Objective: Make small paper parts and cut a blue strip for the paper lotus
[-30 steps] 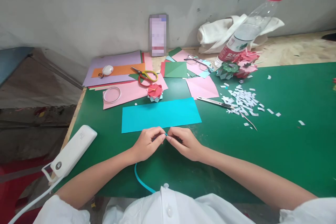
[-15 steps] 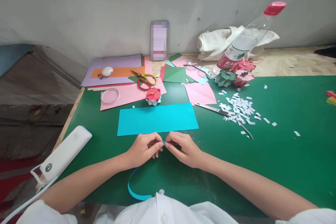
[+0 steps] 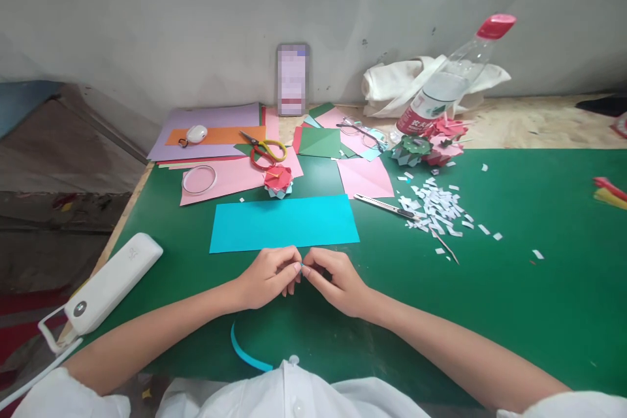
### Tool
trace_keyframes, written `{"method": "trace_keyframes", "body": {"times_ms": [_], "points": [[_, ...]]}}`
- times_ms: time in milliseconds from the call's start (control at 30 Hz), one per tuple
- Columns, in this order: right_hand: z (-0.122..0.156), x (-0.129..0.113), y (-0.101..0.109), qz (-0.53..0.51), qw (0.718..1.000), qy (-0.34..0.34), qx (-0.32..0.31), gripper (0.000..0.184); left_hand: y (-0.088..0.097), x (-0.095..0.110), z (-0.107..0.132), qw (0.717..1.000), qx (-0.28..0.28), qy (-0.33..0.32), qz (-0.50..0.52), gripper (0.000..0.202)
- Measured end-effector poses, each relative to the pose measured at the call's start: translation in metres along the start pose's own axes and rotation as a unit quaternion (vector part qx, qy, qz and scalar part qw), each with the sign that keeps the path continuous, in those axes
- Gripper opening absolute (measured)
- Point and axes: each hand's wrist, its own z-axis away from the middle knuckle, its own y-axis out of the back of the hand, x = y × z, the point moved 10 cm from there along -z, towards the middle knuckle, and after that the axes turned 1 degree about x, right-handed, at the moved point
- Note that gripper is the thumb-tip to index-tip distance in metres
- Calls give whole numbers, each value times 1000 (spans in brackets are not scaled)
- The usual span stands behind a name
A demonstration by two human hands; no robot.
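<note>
My left hand [image 3: 271, 277] and my right hand [image 3: 337, 281] meet fingertip to fingertip over the green mat [image 3: 441, 300]. Both pinch a tiny bit of blue paper, mostly covered by the fingers. A narrow blue paper strip [image 3: 247, 356] curves out below my left forearm toward my shirt; whether it joins the pinched bit is hidden. Just beyond my hands lies a blue paper rectangle [image 3: 287, 225]. Behind it stands a small folded-paper piece [image 3: 278, 181], red on top and pale blue below.
To the right are a craft knife [image 3: 385, 206] and a heap of white paper scraps [image 3: 435, 206]. Scissors [image 3: 264, 150], coloured sheets [image 3: 206, 114], a tilted bottle [image 3: 441, 95] and a phone [image 3: 292, 78] are at the back. A white power bank [image 3: 115, 281] lies left.
The fingertips have drawn closer together, so less of the pinched blue paper shows. The whole view has shifted slightly; the things on the table stay in place.
</note>
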Motion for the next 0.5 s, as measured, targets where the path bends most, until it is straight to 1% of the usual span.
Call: {"method": "trace_keyframes", "body": {"times_ms": [100,233,300,500], "points": [[2,6,4,3,1000,-21,12,30,-5,2,-4,1000,17,-3,15,31],[4,10,8,12,999,-38,12,30,-6,1,-7,998,54,-10,26,34],[3,11,8,14,999,-38,9,29,-6,0,-6,998,53,-11,25,34],[0,11,4,2,999,-40,5,28,-3,-2,-3,999,28,-5,25,33]]}}
